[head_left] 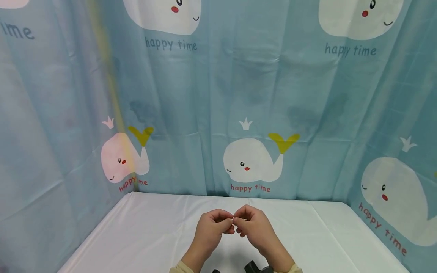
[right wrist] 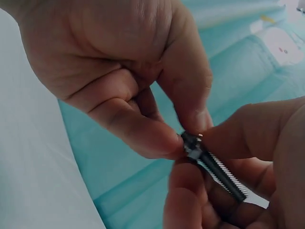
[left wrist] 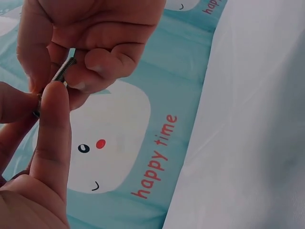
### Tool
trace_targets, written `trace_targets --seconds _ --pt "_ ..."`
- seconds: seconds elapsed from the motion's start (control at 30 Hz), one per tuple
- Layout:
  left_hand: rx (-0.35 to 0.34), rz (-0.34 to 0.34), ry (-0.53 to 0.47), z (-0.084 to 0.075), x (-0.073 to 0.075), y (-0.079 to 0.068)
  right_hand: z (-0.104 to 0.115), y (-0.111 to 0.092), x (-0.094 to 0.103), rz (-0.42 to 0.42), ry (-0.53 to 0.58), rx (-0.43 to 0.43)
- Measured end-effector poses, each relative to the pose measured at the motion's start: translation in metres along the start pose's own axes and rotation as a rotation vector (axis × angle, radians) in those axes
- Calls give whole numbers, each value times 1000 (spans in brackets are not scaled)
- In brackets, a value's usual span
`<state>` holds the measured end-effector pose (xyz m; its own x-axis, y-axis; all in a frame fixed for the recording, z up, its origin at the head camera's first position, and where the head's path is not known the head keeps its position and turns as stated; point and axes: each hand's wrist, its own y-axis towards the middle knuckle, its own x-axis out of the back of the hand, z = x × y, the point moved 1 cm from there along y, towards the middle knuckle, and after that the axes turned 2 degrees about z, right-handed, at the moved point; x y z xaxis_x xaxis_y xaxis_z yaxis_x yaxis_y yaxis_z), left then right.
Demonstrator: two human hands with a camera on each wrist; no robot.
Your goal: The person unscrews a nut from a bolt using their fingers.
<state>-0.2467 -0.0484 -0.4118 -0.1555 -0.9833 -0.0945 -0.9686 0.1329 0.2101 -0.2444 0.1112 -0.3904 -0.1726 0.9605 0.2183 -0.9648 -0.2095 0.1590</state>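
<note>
A small metal screw (right wrist: 224, 176) with a threaded shaft is held between the two hands. My left hand (head_left: 209, 229) pinches it near one end with thumb and fingertips. At that end sits a shiny metal piece (right wrist: 193, 151); I cannot tell whether it is the head or a nut. My right hand (head_left: 255, 229) meets the left fingertips there, its thumb and fingers curled about the screw. In the left wrist view the shaft (left wrist: 63, 70) slants up toward the right hand's curled fingers. From the head view the fingers hide nearly all of the screw.
Both hands are above a table with a white cover (head_left: 143, 235). Behind and beside it hangs a blue curtain (head_left: 184, 159) printed with whales. Dark objects (head_left: 254, 267) show at the bottom edge, between the forearms.
</note>
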Motion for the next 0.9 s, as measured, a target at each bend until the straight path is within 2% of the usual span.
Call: trace_targets --seconds 0.2,0.37,0.63,0.9 --pt "13 25 10 1 1 0 1 0 -1 -41 4 -7" --pt "-11 64 6 0 3 -1 2 -1 -1 -47 22 -14" --pt "-32 57 48 -5 4 -3 6 -4 -1 -12 24 21" --pt "-19 79 51 -6 3 -4 5 -5 1 47 36 -4"
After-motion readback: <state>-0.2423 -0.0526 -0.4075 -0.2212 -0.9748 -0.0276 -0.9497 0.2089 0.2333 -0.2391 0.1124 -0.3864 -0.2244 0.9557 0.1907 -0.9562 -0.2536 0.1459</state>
